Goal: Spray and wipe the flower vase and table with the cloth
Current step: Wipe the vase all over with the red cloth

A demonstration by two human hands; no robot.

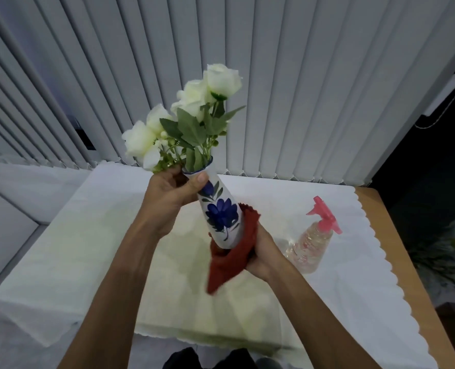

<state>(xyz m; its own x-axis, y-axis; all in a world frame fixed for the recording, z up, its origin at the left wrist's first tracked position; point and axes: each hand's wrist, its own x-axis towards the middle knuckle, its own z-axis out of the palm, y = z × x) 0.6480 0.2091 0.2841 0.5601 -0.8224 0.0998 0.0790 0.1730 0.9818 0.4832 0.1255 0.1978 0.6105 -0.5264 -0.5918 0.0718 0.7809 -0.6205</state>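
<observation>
A white flower vase (221,211) painted with blue flowers is lifted above the table (88,249) and tilted to the left. It holds white roses (194,102) with green leaves. My left hand (167,198) grips the vase at its neck, just under the rim. My right hand (261,251) presses a red cloth (234,259) around the vase's bottom and right side; a corner of the cloth hangs down. The cloth hides the vase's base.
A clear spray bottle (314,241) with a pink trigger head lies tilted on the white tablecloth to the right of my hands. Bare wood (397,235) shows along the table's right edge. Vertical blinds (301,89) hang behind the table.
</observation>
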